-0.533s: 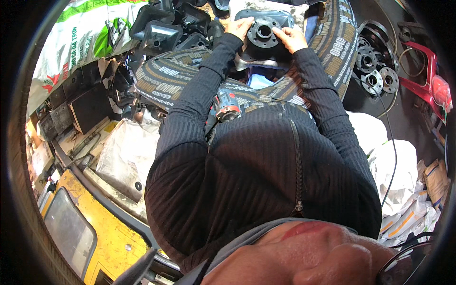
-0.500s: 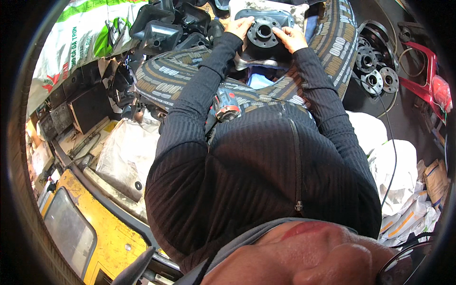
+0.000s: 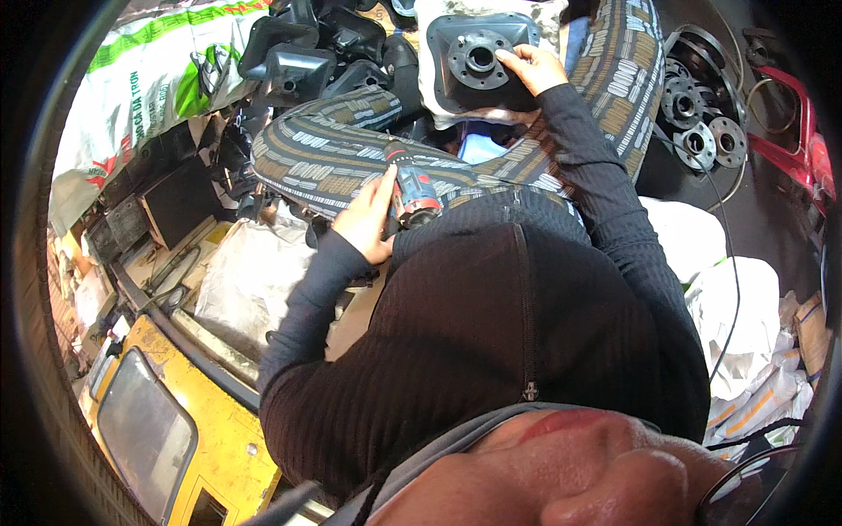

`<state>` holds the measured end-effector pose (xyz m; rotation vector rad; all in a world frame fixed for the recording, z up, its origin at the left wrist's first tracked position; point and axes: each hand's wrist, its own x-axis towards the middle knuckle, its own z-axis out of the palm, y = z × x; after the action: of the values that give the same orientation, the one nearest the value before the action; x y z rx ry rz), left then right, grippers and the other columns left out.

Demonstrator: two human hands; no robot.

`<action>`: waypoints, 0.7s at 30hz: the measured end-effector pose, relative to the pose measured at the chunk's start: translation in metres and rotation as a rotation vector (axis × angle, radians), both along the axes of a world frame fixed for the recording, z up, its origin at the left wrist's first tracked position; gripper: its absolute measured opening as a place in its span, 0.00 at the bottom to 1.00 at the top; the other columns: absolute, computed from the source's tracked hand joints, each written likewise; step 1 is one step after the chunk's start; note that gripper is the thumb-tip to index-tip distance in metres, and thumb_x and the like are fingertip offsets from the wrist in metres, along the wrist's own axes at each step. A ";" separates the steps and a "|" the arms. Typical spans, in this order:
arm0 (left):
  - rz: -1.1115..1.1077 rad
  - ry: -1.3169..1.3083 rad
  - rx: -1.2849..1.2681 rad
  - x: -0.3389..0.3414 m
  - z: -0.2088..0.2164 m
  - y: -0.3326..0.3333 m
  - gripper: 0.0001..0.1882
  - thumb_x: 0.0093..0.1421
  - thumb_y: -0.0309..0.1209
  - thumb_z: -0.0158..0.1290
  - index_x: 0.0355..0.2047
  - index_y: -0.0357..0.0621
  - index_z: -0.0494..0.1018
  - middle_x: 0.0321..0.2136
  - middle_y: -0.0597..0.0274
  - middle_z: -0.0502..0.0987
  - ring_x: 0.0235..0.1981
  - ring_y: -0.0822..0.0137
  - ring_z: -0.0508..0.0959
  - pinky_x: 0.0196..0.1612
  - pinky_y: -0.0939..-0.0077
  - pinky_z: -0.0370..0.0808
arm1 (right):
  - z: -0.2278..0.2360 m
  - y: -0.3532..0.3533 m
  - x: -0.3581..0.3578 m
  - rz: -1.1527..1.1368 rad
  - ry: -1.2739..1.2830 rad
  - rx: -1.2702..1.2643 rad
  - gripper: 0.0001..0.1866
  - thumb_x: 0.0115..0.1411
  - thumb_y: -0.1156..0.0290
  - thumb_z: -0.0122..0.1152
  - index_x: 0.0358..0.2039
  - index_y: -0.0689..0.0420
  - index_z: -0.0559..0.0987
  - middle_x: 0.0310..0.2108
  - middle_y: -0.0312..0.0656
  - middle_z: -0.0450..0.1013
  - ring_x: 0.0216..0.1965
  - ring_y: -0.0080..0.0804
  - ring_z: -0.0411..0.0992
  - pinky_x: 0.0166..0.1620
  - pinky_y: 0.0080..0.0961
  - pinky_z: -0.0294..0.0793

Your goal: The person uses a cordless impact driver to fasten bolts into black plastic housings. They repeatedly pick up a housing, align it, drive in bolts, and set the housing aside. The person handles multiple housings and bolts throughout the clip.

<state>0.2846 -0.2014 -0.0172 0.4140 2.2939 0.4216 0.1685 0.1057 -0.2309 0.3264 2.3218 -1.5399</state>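
Note:
A black round metal flange (image 3: 470, 77) with a raised hollow centre and bolt holes sits on a black square sheet-metal housing (image 3: 516, 35). The housing rests on a white padded sack (image 3: 431, 88) between my knees. At the flange's right side, my right hand (image 3: 537, 69) pinches its rim and hub with bent fingers. A cordless drill (image 3: 416, 195), blue, black and red, lies in my lap. My left hand (image 3: 367, 217) is right beside the drill, fingers stretched along its left side; its grip is not closed around it.
Several black housings (image 3: 298, 74) are piled at the far left, next to a white and green sack (image 3: 145, 101). Metal flanges (image 3: 687, 107) lie at the right near a red frame (image 3: 794, 131). A thin cable (image 3: 733, 280) runs down the right side. A yellow machine panel (image 3: 215, 421) stands lower left.
My left hand has let go of the flange and come back down to the drill in my lap. My right hand has stayed at the flange, which sits slightly further left.

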 end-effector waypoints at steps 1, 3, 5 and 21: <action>0.076 0.066 -0.006 0.017 -0.008 0.005 0.49 0.45 0.31 0.59 0.66 0.48 0.45 0.55 0.39 0.60 0.55 0.46 0.67 0.56 0.64 0.66 | 0.002 0.000 -0.001 0.006 -0.021 0.010 0.24 0.52 0.45 0.61 0.28 0.56 0.79 0.22 0.38 0.73 0.25 0.26 0.70 0.33 0.26 0.69; 0.187 0.161 -0.092 0.026 -0.028 0.011 0.50 0.41 0.30 0.62 0.64 0.50 0.48 0.55 0.40 0.62 0.55 0.47 0.67 0.56 0.65 0.65 | 0.003 0.000 -0.002 0.011 -0.039 0.012 0.24 0.51 0.45 0.62 0.28 0.57 0.79 0.22 0.38 0.73 0.25 0.27 0.70 0.33 0.26 0.69; 0.313 0.043 -0.156 0.020 -0.038 0.017 0.50 0.40 0.29 0.63 0.64 0.50 0.50 0.54 0.41 0.64 0.53 0.47 0.69 0.56 0.65 0.66 | 0.004 0.000 -0.003 -0.009 -0.041 -0.007 0.25 0.51 0.44 0.62 0.27 0.57 0.79 0.21 0.38 0.73 0.25 0.28 0.70 0.32 0.27 0.69; 0.373 0.087 0.205 -0.160 0.014 0.069 0.19 0.51 0.34 0.64 0.39 0.40 0.73 0.23 0.66 0.76 0.16 0.76 0.73 0.19 0.79 0.70 | 0.013 0.001 -0.007 0.005 -0.040 0.003 0.28 0.51 0.45 0.61 0.35 0.60 0.80 0.27 0.45 0.77 0.31 0.35 0.76 0.38 0.29 0.73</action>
<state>0.1245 -0.1319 -0.0030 0.1009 2.4246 0.8429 0.1618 0.1068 -0.2175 0.3480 2.2933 -1.5134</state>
